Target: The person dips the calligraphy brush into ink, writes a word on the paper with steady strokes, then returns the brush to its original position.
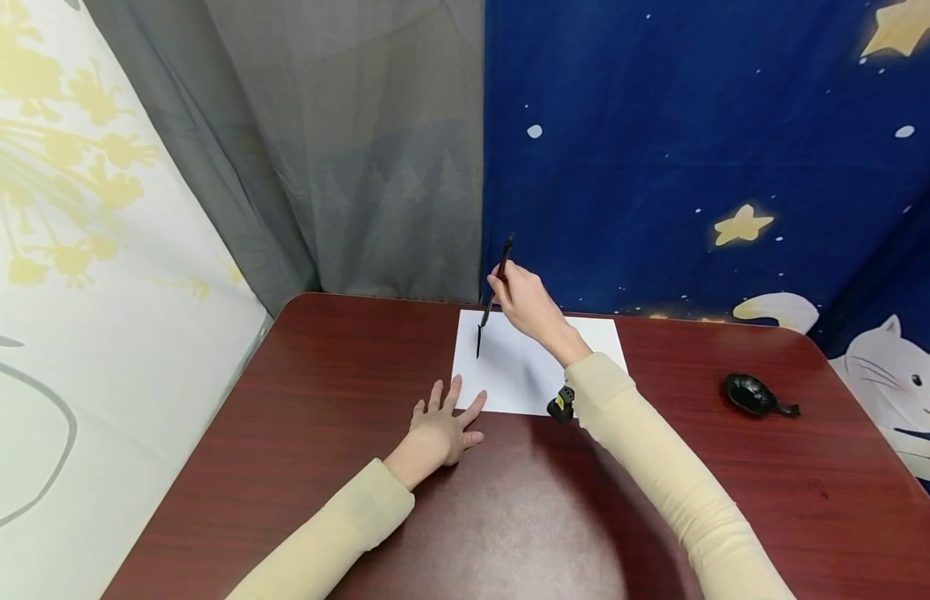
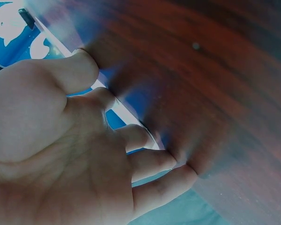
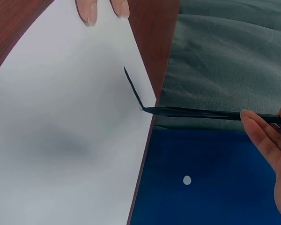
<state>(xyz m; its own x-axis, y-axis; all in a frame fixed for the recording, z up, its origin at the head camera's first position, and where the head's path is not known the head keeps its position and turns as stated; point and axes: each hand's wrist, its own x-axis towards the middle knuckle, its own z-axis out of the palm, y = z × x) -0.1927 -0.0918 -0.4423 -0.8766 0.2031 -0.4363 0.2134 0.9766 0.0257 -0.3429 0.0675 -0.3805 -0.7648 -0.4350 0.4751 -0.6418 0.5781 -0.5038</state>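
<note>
The left sleeve (image 1: 337, 525) meets the left hand (image 1: 438, 433), fingers splayed at the near left corner of the paper (image 1: 525, 375) by the desk's (image 1: 345, 358) far edge. Lifting them might let it slip, skewing the stroke (image 1: 477, 343) beneath the brush (image 3: 192, 113) the right hand (image 1: 532, 304) pinches.

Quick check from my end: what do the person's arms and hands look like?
The left hand and right hand wear no gloves. The left sleeve and right sleeve are long, plain, pale cream, with broad cuffs. A small black device with a yellow marking shows at the right cuff.
</note>
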